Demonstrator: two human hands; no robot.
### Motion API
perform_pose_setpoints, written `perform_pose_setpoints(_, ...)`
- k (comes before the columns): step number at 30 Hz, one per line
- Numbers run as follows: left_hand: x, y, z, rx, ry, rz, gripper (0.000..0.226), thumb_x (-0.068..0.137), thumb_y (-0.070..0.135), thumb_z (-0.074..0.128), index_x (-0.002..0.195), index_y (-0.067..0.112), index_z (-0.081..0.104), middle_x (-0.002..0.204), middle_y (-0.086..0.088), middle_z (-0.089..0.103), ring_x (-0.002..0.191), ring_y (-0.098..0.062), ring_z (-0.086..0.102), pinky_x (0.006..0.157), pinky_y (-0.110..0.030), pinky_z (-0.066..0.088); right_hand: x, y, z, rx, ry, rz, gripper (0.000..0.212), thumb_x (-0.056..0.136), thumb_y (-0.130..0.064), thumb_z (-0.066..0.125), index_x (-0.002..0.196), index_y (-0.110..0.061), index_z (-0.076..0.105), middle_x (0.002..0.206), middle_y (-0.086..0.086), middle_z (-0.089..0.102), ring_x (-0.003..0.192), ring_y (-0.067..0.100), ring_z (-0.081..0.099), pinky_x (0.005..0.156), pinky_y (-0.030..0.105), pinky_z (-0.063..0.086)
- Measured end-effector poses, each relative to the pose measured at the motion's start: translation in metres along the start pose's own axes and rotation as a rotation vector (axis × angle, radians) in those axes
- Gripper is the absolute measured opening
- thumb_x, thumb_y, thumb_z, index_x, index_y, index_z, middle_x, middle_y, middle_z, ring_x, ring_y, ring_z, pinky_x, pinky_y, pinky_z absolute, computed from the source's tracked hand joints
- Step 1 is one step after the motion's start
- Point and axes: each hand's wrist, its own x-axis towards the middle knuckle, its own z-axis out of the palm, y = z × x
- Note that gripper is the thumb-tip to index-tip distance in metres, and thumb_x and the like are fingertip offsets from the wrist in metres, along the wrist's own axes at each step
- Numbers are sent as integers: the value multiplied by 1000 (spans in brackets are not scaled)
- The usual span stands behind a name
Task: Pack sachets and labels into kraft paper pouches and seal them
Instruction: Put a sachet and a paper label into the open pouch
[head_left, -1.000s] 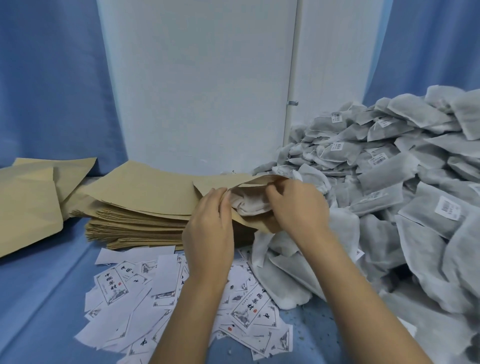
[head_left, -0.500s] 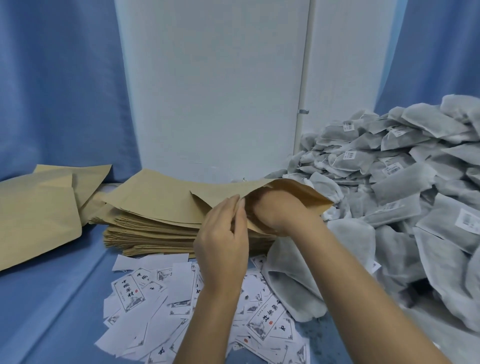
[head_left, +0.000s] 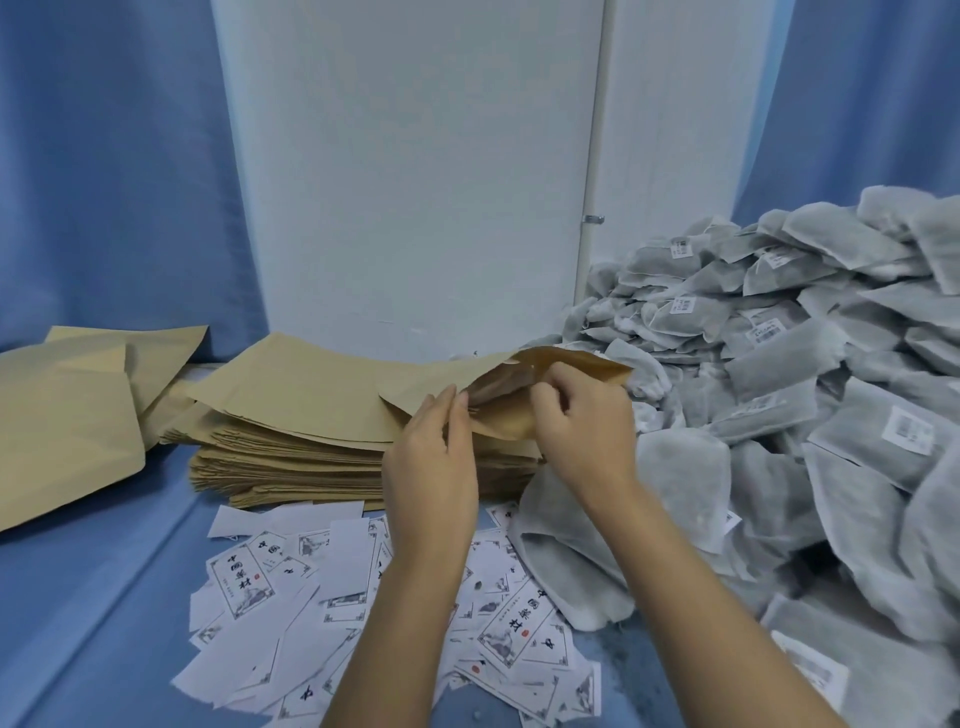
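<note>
Both hands pinch the open mouth of a kraft pouch (head_left: 519, 384): left hand (head_left: 431, 467) grips its near edge, right hand (head_left: 582, 426) its inner lip. Labels (head_left: 363, 597) lie beneath the wrists, sachets (head_left: 779, 364) beyond the right hand.

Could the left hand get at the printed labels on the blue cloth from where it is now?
Probably yes. The left hand pinches the open pouch's near lip, and the labels lie loose directly below its wrist with nothing on top. It would first have to let go of the pouch, which the right hand also holds.
</note>
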Motion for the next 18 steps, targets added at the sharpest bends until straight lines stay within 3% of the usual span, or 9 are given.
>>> perform_pose_setpoints(4, 0, -1, 0, -12, 38, -12, 33, 99, 28, 44, 119, 14, 66, 116, -1, 68, 107, -15, 60, 81, -8, 36, -17, 26, -9, 85, 84, 17, 21, 70, -16, 38, 49, -15, 35, 42, 7, 31, 44, 24, 28, 47, 33, 23)
perform_pose_setpoints(7, 2, -1, 0, -30, 82, -20, 31, 100, 25, 44, 113, 14, 69, 99, 1, 71, 84, -7, 57, 69, 1, 34, -28, 49, -8, -77, -86, 61, 21, 72, -21, 38, 52, -15, 42, 47, 10, 47, 48, 26, 40, 49, 33, 30)
perform_pose_setpoints(8, 3, -1, 0, -47, 98, -25, 30, 99, 25, 44, 111, 14, 70, 95, 0, 71, 78, -2, 53, 67, 2, 33, -29, 57, -7, -140, -145, 102, 21, 76, -19, 41, 56, -16, 45, 55, 11, 55, 55, 27, 47, 53, 33, 31)
perform_pose_setpoints(10, 3, -1, -2, -87, 125, -33, 30, 99, 25, 44, 108, 13, 71, 90, -1, 71, 71, 4, 49, 65, 2, 34, -28, 69, -5, -283, -236, 184, 16, 83, -18, 48, 78, -13, 62, 89, 11, 66, 87, 30, 57, 66, 33, 38)
perform_pose_setpoints(12, 3, 0, -3, -107, 148, -26, 30, 100, 25, 44, 106, 13, 71, 85, 0, 69, 68, 6, 48, 63, -1, 34, -25, 74, -2, -445, -383, 267, 37, 86, -27, 49, 117, -11, 59, 124, 10, 56, 116, 30, 45, 91, 36, 37)
perform_pose_setpoints(15, 2, 2, -4, -102, 170, -2, 32, 100, 26, 43, 105, 11, 70, 84, -3, 69, 68, 3, 47, 62, -1, 34, -25, 73, -1, -544, -570, 379, 55, 87, -42, 45, 134, -12, 43, 138, 14, 46, 124, 33, 37, 100, 39, 30)
perform_pose_setpoints(18, -1, 5, -2, -113, 171, 14, 33, 100, 27, 43, 106, 10, 70, 85, -7, 69, 71, -7, 50, 63, -1, 35, -23, 69, -2, -525, -539, 407, 59, 83, -43, 51, 133, -13, 42, 139, 12, 39, 126, 32, 32, 101, 41, 30)
